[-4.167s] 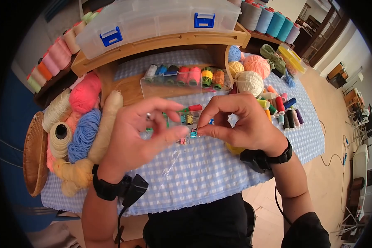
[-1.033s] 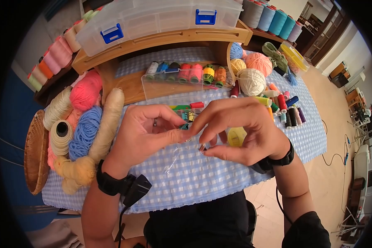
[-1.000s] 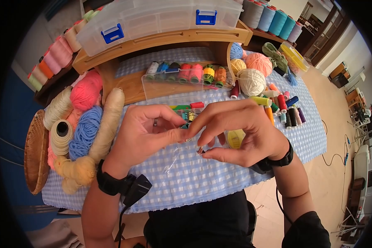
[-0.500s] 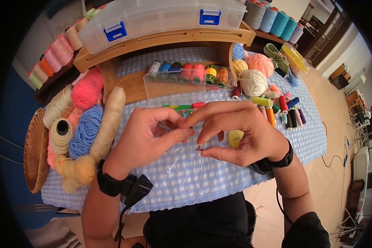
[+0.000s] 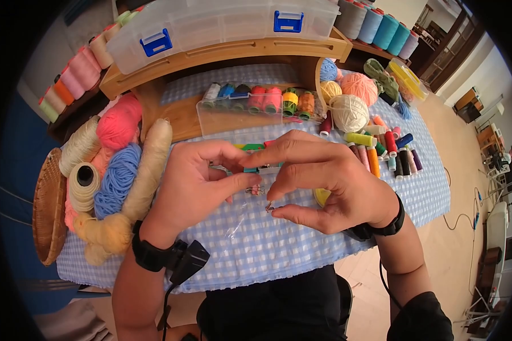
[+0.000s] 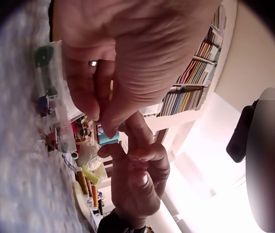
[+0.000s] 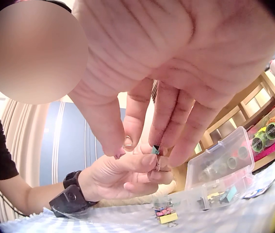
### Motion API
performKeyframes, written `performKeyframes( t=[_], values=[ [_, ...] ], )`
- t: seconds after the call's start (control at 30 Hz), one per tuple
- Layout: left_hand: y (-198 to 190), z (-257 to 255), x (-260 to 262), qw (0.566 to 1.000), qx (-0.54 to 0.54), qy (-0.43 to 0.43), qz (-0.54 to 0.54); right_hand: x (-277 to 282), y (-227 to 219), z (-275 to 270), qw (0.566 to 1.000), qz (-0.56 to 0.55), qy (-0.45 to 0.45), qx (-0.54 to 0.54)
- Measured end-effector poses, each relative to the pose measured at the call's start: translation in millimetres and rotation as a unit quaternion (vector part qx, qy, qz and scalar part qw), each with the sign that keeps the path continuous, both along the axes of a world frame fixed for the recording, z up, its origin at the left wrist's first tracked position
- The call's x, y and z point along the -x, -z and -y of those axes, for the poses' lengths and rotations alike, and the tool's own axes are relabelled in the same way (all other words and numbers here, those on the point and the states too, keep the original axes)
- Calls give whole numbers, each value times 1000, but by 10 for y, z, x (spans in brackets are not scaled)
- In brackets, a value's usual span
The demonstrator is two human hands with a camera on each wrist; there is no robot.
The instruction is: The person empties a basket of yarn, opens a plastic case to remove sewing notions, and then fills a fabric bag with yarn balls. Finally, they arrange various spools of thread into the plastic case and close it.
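My left hand pinches a small teal binder clip between thumb and fingertips, over the middle of the table. Facing it, my right hand has its index fingertip right at the left hand's fingers and the clip. Lower down, the right thumb and another finger pinch a second small binder clip, with silver wire handles and a pink body. Beneath the hands, a clear compartment box holds several clips. Pink and yellow binder clips lie on the cloth in front, partly hidden in the head view.
A clear lid stands up before several wound spools. Yarn skeins and a wicker basket are at left. Yarn balls and loose thread spools are at right. A wooden shelf bears a large plastic case.
Earlier the left hand was spread and moving while the right hand pinched over the box. Now the left pinches the teal clip, and the right has shifted slightly left, still pinching its clip.
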State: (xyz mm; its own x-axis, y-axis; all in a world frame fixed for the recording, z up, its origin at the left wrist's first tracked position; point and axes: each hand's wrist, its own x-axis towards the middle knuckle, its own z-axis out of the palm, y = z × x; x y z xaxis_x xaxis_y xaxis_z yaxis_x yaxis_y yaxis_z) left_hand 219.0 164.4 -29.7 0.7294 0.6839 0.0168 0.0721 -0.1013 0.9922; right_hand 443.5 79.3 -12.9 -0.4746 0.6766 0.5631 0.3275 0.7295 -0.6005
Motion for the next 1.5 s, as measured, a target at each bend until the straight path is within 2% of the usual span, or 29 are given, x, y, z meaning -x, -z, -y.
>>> performKeyframes(
  t=[0.23,0.53,0.7,0.77,0.93,1.17,1.27,1.37,1.5],
  values=[
    [58,-23,-18,996,1,-14,91,5,-3,3,999,15,26,10],
    [42,-16,-21,994,-66,-27,79,20,-31,21,999,-1,33,10],
    [42,-26,-13,994,-56,-48,79,15,-6,10,999,-14,45,2],
    [31,-32,-11,994,-64,-53,76,-10,-20,-27,999,14,29,-34],
    [68,-23,-12,995,1,-68,73,-20,-9,-28,997,36,47,-48],
    [94,-34,16,997,-1,-49,56,2,10,-20,995,50,57,-72],
    [114,-31,12,996,-7,-44,82,-18,7,-26,993,73,54,-74],
    [105,-53,24,996,-26,-34,72,8,-17,-19,991,53,61,-104],
    [91,-75,47,998,25,-13,55,5,-3,-17,993,57,45,-91]
  ],
)
